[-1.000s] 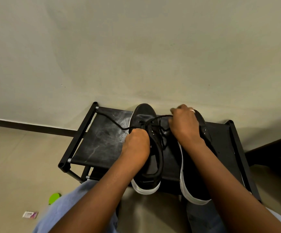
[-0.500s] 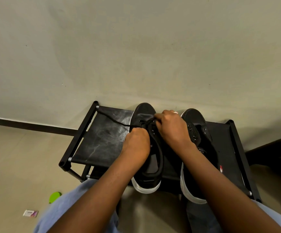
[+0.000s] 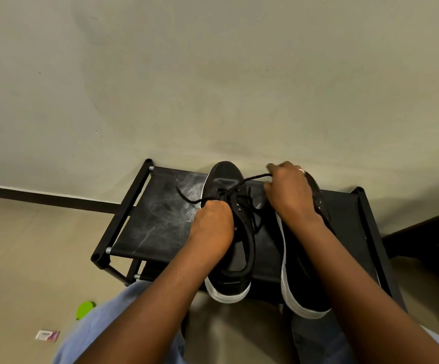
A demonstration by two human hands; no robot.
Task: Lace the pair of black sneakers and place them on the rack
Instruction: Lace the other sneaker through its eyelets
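Two black sneakers with white soles lie side by side on the black rack (image 3: 160, 219), toes toward the wall. My left hand (image 3: 213, 224) grips the left sneaker (image 3: 229, 179) at its left side, by the eyelets. Pulled out to the right, the black lace (image 3: 255, 177) is pinched in my right hand (image 3: 289, 193), which hovers over the toe of the right sneaker (image 3: 302, 292). The lace's other end trails left over the rack's top. The lace crosses through the left sneaker's upper eyelets. My right hand and forearm hide most of the right sneaker's front.
The rack stands against a plain wall with a dark baseboard (image 3: 42, 198). On the floor at the lower left lie a green round object (image 3: 84, 310) and a small packet (image 3: 47, 335). A dark piece of furniture (image 3: 428, 237) sits at the right. My knees in light blue cloth fill the bottom.
My right hand went to the left sneaker's eyelets half a second ago, then drew the lace back out to the right. The left hand stayed on the sneaker. The lace's free left end has shortened.
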